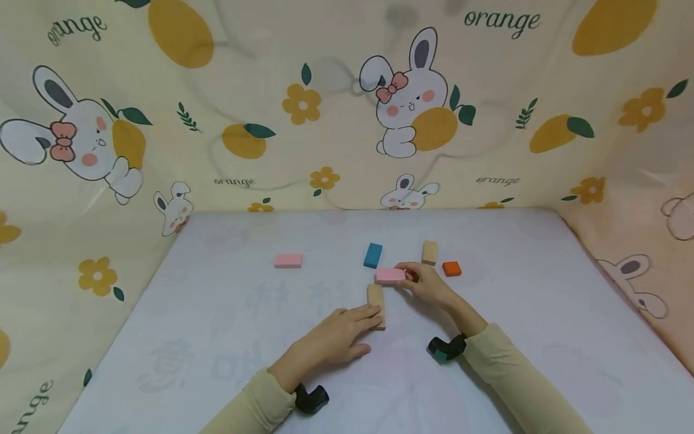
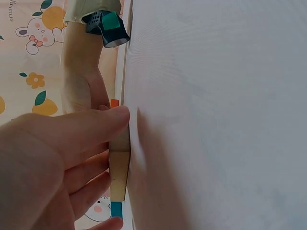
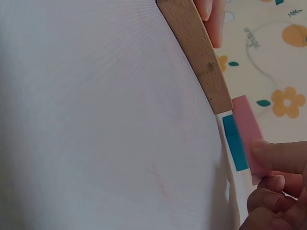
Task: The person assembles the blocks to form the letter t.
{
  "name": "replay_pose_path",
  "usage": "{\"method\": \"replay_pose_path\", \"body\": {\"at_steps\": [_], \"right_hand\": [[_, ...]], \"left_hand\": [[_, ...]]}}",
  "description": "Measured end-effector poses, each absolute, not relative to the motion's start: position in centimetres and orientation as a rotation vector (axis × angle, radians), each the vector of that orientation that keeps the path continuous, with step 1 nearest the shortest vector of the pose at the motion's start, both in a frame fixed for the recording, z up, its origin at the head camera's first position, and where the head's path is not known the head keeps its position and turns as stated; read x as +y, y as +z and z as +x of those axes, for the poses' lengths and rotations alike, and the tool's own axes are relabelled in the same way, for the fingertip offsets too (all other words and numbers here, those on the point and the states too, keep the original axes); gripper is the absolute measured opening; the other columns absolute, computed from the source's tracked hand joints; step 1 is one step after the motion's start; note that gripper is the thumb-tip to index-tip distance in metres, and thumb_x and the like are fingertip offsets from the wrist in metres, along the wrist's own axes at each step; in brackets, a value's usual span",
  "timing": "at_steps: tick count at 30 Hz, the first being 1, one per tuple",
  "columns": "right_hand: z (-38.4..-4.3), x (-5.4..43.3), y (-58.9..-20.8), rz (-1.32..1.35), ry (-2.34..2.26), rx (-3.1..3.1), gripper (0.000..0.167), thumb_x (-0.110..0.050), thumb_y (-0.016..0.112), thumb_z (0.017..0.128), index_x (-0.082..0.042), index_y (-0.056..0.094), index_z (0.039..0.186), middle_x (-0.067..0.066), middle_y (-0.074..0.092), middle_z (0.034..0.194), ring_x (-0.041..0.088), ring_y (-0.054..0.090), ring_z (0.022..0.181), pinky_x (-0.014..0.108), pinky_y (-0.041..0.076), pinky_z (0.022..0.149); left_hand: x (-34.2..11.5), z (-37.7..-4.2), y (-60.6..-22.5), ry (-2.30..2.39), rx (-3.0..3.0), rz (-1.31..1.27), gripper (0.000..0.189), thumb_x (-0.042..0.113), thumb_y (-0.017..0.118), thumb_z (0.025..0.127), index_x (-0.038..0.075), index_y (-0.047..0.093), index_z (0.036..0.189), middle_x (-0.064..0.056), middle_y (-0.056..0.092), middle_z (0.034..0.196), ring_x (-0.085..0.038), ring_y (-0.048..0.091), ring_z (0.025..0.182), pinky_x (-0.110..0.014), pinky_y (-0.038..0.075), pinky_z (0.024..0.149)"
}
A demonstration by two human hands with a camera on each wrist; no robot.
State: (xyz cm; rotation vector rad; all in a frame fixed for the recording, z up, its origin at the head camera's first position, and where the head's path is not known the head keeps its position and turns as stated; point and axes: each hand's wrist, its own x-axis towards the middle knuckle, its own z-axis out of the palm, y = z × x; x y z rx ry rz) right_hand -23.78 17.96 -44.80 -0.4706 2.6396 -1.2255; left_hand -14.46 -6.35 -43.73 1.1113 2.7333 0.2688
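The left hand (image 1: 335, 336), fingers extended and thumb spread away, rests on a long natural-wood block (image 1: 375, 295) on the white tabletop (image 1: 217, 319). At its far end, the right hand (image 1: 427, 284) has its fingers pinched on a pink rectangular block (image 1: 388, 276). Beyond lie a small orange block (image 1: 452, 269), another pink block (image 1: 288, 261), a blue block (image 1: 372, 255) and a shorter natural-wood block (image 1: 430, 252).

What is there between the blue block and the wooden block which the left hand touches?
In the head view, a pink block, pinched by the right hand, shows between the blue block and the wooden block.
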Motion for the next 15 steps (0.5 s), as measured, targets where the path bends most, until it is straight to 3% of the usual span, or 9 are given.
{"method": "replay_pose_path", "body": {"at_steps": [15], "right_hand": [[-24.18, 17.96, -45.20, -0.475, -1.218, 2.614, 0.030, -0.005, 0.062, 0.091, 0.005, 0.061, 0.120, 0.001, 0.040, 0.075, 0.015, 0.042, 0.073, 0.020, 0.030, 0.058]], "left_hand": [[-6.34, -14.34, -43.56, 0.284, 2.718, 1.093, 0.059, 0.035, 0.061, 0.094, 0.019, 0.041, 0.147, 0.005, 0.035, 0.158, -0.012, 0.035, 0.146, -0.039, 0.041, 0.112]]}}
